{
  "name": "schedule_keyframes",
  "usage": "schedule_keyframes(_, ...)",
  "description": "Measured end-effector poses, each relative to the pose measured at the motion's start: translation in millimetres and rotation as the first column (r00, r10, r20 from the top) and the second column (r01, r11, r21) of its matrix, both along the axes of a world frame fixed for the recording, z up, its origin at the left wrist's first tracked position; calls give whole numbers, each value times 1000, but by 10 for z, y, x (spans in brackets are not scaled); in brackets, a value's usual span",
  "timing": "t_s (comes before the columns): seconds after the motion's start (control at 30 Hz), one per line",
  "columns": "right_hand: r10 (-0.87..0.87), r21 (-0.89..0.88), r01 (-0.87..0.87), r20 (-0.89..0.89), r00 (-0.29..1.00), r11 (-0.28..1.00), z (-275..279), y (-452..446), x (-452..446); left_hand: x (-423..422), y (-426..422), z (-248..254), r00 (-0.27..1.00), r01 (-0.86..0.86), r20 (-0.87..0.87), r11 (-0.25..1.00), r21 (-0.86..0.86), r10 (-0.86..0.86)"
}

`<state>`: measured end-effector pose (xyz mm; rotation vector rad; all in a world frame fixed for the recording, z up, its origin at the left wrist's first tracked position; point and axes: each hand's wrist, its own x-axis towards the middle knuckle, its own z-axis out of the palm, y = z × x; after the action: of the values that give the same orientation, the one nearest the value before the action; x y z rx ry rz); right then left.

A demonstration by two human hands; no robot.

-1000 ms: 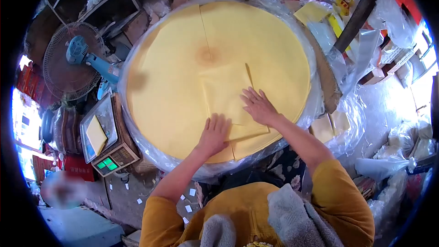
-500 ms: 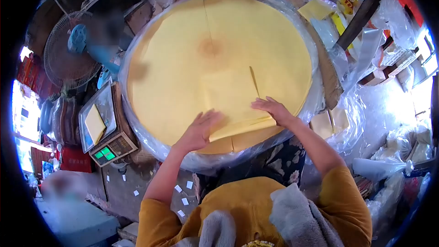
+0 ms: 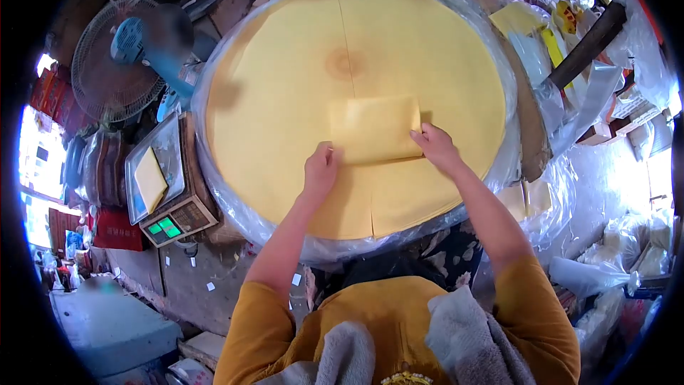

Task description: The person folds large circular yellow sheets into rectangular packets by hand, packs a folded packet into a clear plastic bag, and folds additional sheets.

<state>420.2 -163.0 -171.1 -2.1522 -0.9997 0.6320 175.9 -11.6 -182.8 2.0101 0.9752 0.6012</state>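
A folded yellow sheet (image 3: 377, 128), now a compact rectangle, lies over the large round stack of yellow sheets (image 3: 278, 100). At its left edge is my left hand (image 3: 321, 167), fingers curled closed on the sheet near the lower left corner. My right hand (image 3: 437, 146) pinches the right edge between thumb and fingers. The round stack shows a seam running top to bottom and a brownish stain above the folded sheet. Clear plastic (image 3: 242, 217) wraps around the stack's rim.
Left of the stack, a scale (image 3: 182, 219) bears a folded yellow packet (image 3: 149, 180), with a blue fan (image 3: 128, 46) behind. A dark bar (image 3: 588, 46), plastic bags (image 3: 595, 274) and yellow packets (image 3: 538, 196) are on the right. A pale blue surface (image 3: 117, 328) stands lower left.
The sheet has been folded into a smaller rectangle, its near edge now further from my body. Both hands have gone from lying on it to gripping its sides.
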Motion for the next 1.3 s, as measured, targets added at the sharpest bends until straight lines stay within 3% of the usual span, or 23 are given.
schedule_keyframes(0.23, -49, -111, 64, 133, 990, 992, -46, 200, 3, 119, 69, 38, 992, -118, -58, 977, -176, 110)
schedule_keyframes(0.27, -49, -115, 67, 150, 987, 991, -52, 214, 18, 155, 57, 39, 985, -133, -110, 991, 26, 135)
schedule_keyframes(0.33, -57, -128, 81, 181, 982, 988, -48, 232, -5, 256, 15, 76, 959, -119, -186, 901, 417, 212)
schedule_keyframes(0.37, -49, -163, 73, 147, 988, 984, 16, 227, -11, 329, 13, 207, 957, -37, -254, 929, 368, 139)
schedule_keyframes(0.47, -60, -199, 87, 137, 989, 976, 22, 262, -10, 620, 71, 166, 957, 148, -284, 755, 639, 53)
schedule_keyframes(0.6, -53, -288, 85, 116, 992, 954, 318, 269, -59, 800, 211, -8, 911, 226, -412, 824, 520, 11)
schedule_keyframes(0.67, 44, -146, 24, 446, 894, 989, 286, 304, -123, 814, 230, -24, 905, 234, -425, 833, 502, 2)
schedule_keyframes(0.73, 143, -143, -72, 579, 802, 987, 338, 367, -167, 821, 225, -42, 897, 242, -441, 837, 490, -2)
schedule_keyframes(0.8, 287, -253, -173, 536, 794, 952, 524, 414, -193, 833, 222, -34, 890, 245, -456, 840, 484, 3)
schedule_keyframes(0.9, 362, -289, -232, 581, 729, 929, 163, 499, -83, 857, 229, -40, 864, 274, -503, 853, 444, -16)
schedule_keyframes(1.2, 336, -279, -206, 590, 734, 938, -13, 515, -89, 870, 200, -123, 889, 262, -458, 812, 521, 7)
schedule_keyframes(1.3, 340, -207, -271, 505, 793, 940, 36, 484, -16, 855, 216, -177, 884, 267, -467, 806, 529, 14)
